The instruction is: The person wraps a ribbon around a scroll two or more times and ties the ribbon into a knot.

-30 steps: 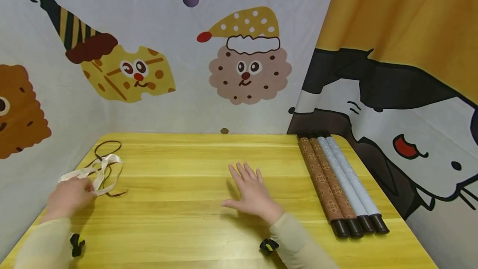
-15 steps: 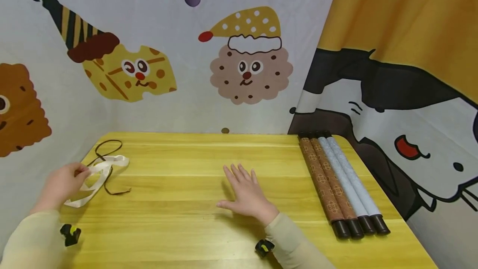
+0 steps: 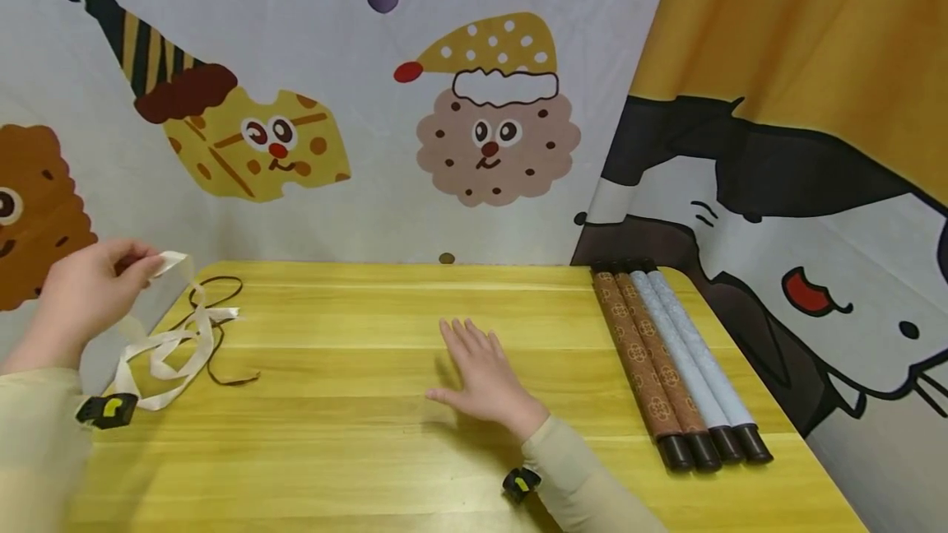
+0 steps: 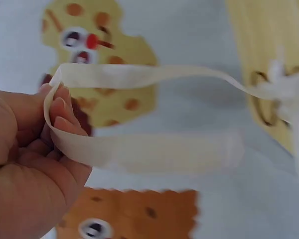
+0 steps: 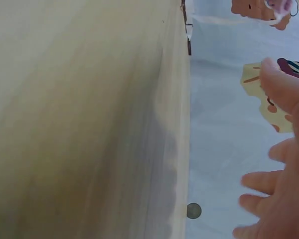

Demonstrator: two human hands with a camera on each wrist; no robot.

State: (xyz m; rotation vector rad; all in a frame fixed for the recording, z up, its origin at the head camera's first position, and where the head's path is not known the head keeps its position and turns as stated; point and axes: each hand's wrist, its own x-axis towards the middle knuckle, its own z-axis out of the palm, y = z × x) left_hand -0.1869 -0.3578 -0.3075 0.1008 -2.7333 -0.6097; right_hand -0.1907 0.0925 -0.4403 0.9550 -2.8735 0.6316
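My left hand [image 3: 92,290] is raised over the table's left edge and pinches a cream ribbon [image 4: 109,75] between thumb and fingers. In the left wrist view the ribbon folds at the fingertips, one length running to the table and a short tail hanging loose. The rest of the ribbon lies in loops at the table's left, tangled over a thin dark brown cord [image 3: 215,282]. My right hand [image 3: 485,381] is held over the middle of the table, fingers straight and spread, with nothing in it.
Two brown patterned scrolls [image 3: 640,352] and two pale blue scrolls [image 3: 699,352] with black end caps lie side by side along the right of the wooden table [image 3: 355,434]. A printed cloth [image 3: 311,229] hangs behind the table.
My left hand has risen from the tabletop and moved left with the ribbon, drawing part of it up off the table. The right hand has shifted slightly left.
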